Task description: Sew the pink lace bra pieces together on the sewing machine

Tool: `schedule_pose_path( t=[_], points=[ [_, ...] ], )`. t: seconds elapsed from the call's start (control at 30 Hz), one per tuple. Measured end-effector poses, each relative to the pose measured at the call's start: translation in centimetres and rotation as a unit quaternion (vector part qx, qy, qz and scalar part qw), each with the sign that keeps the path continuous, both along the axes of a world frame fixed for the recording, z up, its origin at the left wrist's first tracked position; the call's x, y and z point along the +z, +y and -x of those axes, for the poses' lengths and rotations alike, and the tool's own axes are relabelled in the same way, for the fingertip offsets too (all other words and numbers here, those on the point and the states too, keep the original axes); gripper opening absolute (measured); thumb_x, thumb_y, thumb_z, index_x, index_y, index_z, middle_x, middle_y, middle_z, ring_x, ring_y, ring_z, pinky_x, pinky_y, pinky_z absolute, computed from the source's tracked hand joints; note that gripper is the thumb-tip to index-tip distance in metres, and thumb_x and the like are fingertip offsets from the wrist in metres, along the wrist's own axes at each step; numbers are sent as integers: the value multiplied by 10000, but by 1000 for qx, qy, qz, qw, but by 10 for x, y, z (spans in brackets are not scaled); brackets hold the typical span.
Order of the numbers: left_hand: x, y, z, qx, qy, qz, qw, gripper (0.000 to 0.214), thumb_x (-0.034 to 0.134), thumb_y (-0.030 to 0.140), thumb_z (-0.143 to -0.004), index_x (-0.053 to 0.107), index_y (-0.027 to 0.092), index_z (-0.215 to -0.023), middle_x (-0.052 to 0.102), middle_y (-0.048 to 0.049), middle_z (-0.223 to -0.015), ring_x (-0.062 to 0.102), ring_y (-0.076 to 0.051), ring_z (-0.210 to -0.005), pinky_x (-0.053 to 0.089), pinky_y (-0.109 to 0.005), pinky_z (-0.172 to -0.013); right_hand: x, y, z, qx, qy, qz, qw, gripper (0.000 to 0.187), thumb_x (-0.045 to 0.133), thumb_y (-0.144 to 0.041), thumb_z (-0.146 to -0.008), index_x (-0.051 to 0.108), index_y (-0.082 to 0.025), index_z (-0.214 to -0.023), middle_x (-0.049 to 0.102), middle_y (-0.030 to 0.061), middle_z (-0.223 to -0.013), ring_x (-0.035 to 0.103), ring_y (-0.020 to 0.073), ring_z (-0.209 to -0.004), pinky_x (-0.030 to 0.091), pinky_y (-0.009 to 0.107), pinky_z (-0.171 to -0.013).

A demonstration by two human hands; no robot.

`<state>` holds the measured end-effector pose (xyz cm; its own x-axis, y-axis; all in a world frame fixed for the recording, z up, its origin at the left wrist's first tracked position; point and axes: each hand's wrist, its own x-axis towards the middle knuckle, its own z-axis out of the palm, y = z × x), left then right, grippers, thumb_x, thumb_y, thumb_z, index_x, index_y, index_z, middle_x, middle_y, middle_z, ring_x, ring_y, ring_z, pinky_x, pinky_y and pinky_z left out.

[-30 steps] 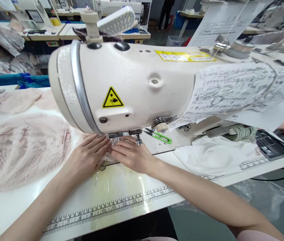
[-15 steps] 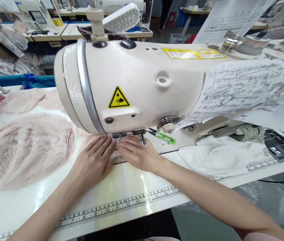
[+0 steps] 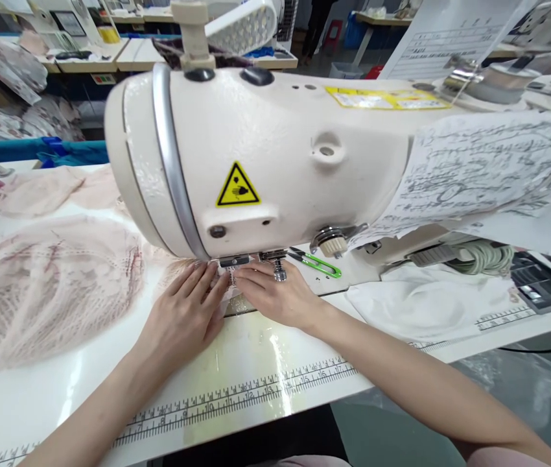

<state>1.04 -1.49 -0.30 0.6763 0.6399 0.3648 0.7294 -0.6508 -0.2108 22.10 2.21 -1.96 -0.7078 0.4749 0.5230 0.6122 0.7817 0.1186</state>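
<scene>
Over the last second my two hands have kept their places at the cream, glossy, rounded sewing machine [image 3: 285,146], while my left hand [image 3: 183,308] has fanned its fingers a little; the pale pink, openwork lace fabric [image 3: 231,285] therefore seems, to my judgement, to be held in place still rather than released. That lace lies on the machine bed, in the narrow gap between my hands and just under the head. My left fingers lie spread and flattened over it; my right hand [image 3: 275,295] has its fingers bent together at its edge, and I cannot tell whether they pinch it, since the tips are partly hidden. To my left, a broad, gathered, blush lace piece [image 3: 56,292] spreads in a rounded, netted, wrinkled shape on the smooth white table [image 3: 81,395]. To my right rest slim snips with bright green handles [image 3: 323,266] and, farther along, a soft, crumpled white cloth [image 3: 426,298].
</scene>
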Motion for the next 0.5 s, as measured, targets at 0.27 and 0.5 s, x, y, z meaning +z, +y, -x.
schedule_pose_path(
  t=[0.27,0.5],
  points=[
    [-5,1,1,23,-46,53,997,432,462,249,-905,557,119,-1305,647,-152,-1260,612,-301,-1165,467,-510,-1029,3,0,1,-21,14,3,1000,176,493,-127,-933,654,-194,-957,721,-13,-1088,640,132,-811,363,324,-663],
    [-4,5,0,39,-35,64,997,433,499,245,-910,550,109,-1318,653,-165,-1240,618,-299,-1148,455,-509,-1036,-4,6,1,-23,16,-10,1000,175,502,-109,-916,650,-199,-934,730,-37,-1066,642,120,-784,342,318,-609]
  ],
)
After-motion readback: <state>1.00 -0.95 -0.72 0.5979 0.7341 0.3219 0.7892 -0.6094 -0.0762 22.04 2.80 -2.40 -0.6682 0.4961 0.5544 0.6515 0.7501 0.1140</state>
